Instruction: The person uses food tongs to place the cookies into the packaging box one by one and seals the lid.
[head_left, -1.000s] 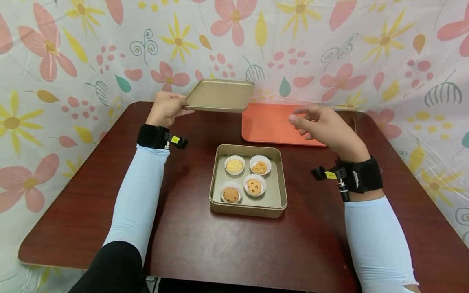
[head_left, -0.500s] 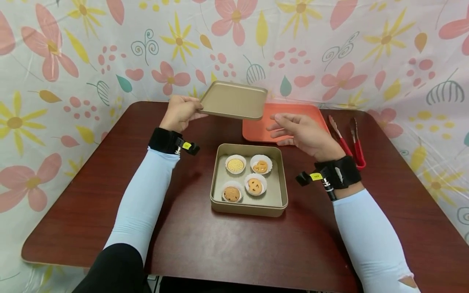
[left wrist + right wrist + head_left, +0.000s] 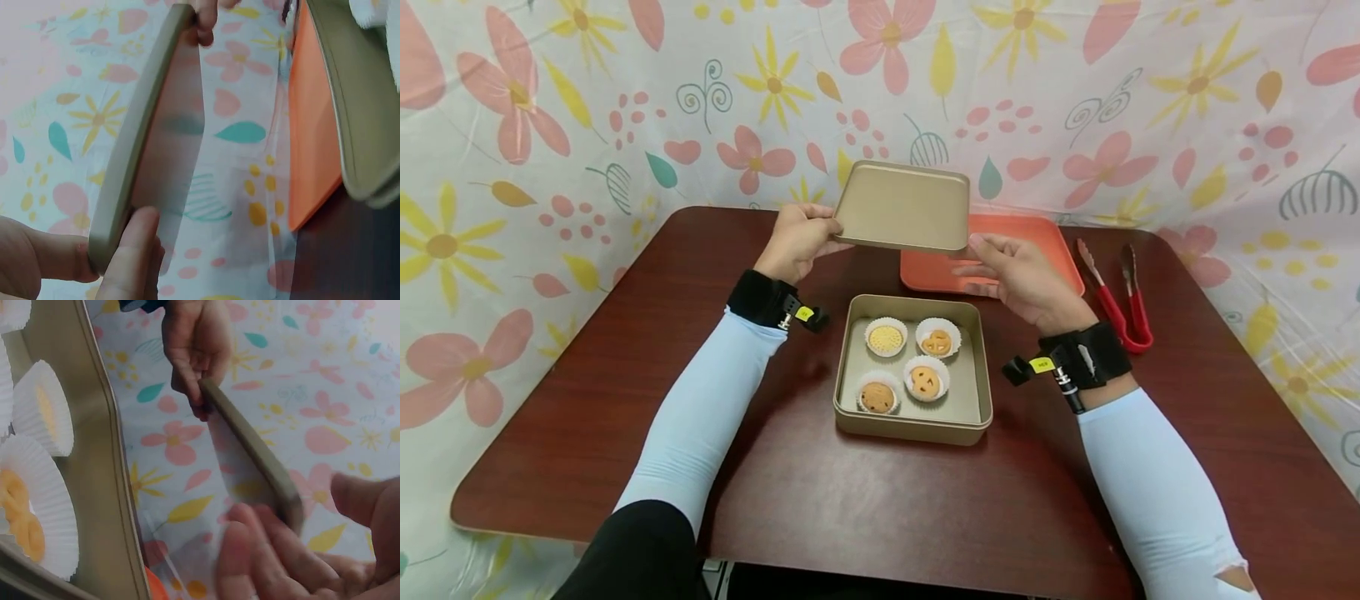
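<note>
My left hand (image 3: 801,242) pinches the left edge of a gold tin lid (image 3: 904,207), thumb on one face and fingers on the other. The lid is raised behind the open gold tin (image 3: 913,432). At the lid's right corner is my right hand (image 3: 1018,275); in the right wrist view its fingers (image 3: 275,550) reach beneath the lid's edge while the thumb stands apart from it. Inside the tin sit several cookies in white paper cups, among them a pretzel-shaped cookie (image 3: 936,342), a round yellow cookie (image 3: 885,337) and a brown cookie (image 3: 877,398).
An orange tray (image 3: 1030,237) lies at the back of the dark wooden table (image 3: 587,400), partly hidden by the lid and right hand. Red-handled tongs (image 3: 1123,308) lie to its right. A floral cloth (image 3: 775,83) hangs behind the table.
My left hand has carried the lid to the right. My right hand has moved left from over the tray to the lid's right corner, bringing the tongs fully into sight.
</note>
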`<action>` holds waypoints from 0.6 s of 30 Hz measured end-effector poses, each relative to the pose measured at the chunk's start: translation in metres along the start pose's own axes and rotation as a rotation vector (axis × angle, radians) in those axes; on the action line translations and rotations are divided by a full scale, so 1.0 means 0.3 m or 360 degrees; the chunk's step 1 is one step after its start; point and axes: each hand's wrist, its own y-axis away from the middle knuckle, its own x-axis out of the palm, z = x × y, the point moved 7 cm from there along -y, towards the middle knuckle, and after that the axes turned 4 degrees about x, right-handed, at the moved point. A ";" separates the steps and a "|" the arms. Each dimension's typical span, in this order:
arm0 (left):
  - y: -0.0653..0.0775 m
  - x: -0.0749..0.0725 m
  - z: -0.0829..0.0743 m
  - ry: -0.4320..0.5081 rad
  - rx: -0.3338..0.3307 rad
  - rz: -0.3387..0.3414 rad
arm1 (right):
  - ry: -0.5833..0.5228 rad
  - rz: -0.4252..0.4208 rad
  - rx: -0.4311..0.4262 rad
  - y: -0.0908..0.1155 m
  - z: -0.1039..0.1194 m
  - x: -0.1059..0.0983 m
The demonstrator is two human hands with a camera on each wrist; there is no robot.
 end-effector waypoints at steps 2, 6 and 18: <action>0.001 0.016 0.008 -0.0022 -0.0020 0.0054 | -0.0049 -0.0056 -0.0025 -0.002 0.001 -0.012; 0.003 0.033 0.020 -0.0099 -0.0046 0.0137 | -0.0082 -0.0145 -0.0070 -0.003 0.004 -0.035; -0.002 0.008 0.037 -0.0367 -0.0057 0.0202 | -0.0092 -0.0158 -0.0068 -0.013 0.002 -0.058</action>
